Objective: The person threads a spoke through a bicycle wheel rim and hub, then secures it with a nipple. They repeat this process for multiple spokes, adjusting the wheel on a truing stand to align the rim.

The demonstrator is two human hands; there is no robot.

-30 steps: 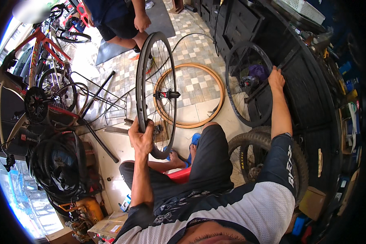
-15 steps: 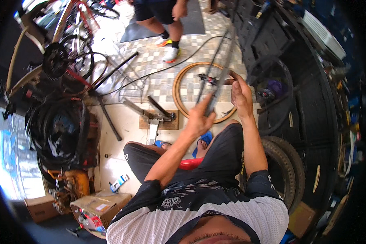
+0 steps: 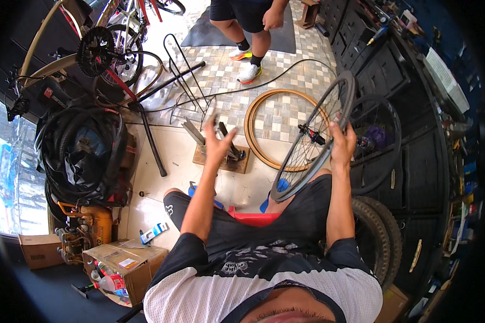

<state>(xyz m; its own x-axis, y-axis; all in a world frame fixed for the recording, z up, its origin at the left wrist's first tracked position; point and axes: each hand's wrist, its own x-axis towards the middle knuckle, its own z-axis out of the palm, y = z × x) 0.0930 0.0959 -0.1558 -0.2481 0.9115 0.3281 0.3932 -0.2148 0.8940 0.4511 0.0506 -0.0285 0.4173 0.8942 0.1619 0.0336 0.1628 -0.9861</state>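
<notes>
A spoked bicycle wheel (image 3: 313, 135) with a dark rim hangs tilted above my thighs, its hub and spokes showing. My right hand (image 3: 341, 144) is closed around its rim on the right side. My left hand (image 3: 219, 144) is empty, fingers spread, raised to the left of the wheel. Below and just beyond that hand, a wheel stand with a wooden base (image 3: 222, 162) and metal uprights rests on the floor. Past the wheel, tan hoops like tyres (image 3: 249, 124) lie on the tiles, partly hidden by it.
Another person's legs (image 3: 249, 40) are at the far side. Bicycles (image 3: 125, 62) and a black tube stand (image 3: 152, 142) are at left, near a heap of black tubes (image 3: 47, 156). Another wheel (image 3: 397, 142) leans on dark drawers at right. A cardboard box (image 3: 140, 264) sits lower left.
My left hand has come off the wheel and moved left, fingers spreading. The wheel has turned from nearly edge-on to show its spokes, moving right with my right hand. The view has shifted.
</notes>
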